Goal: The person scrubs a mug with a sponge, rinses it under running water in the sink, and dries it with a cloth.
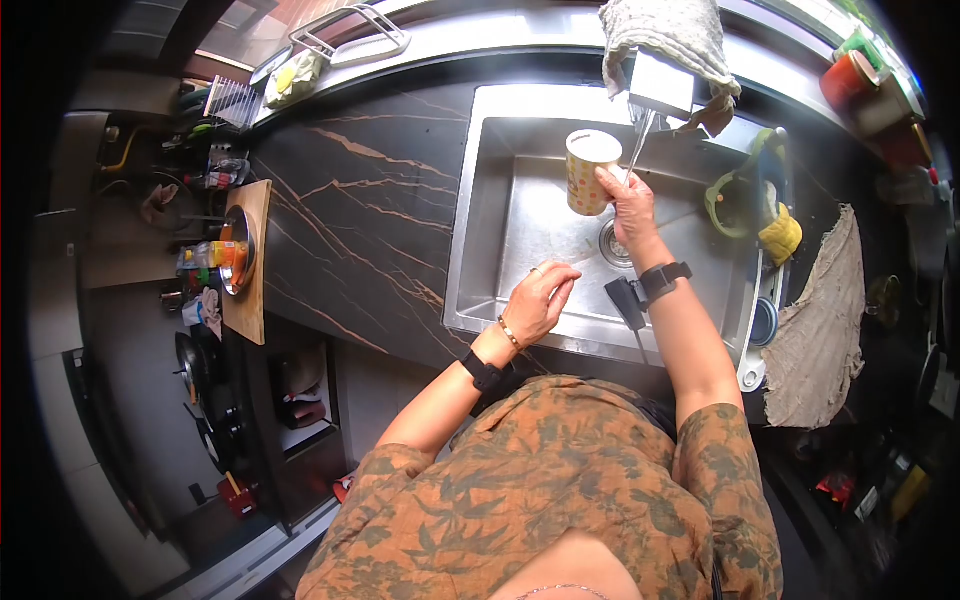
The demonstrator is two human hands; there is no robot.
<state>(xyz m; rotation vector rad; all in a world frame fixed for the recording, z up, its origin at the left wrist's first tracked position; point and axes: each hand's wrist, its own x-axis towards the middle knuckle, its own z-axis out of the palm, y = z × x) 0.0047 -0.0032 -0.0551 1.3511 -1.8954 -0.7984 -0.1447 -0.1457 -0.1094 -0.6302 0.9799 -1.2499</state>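
Observation:
A pale patterned cup (588, 180) is upright over the steel sink (530, 215), held by my right hand (632, 208) at its right side. Water runs from the faucet (660, 88) in a thin stream beside the cup and my right fingers. Over the sink's front left part is my left hand (537, 303), its fingers bent and drawn together, with nothing visible in them. The drain (616, 243) shows below my right hand. What the cup contains cannot be made out.
A cloth (665, 35) drapes over the faucet. Right of the sink are a green strainer (732, 205), a yellow cloth (781, 236) and a beige cloth (822, 325). At left, a wooden board (258, 300) holds a metal bowl (240, 250). A wire rack (360, 42) stands at the back.

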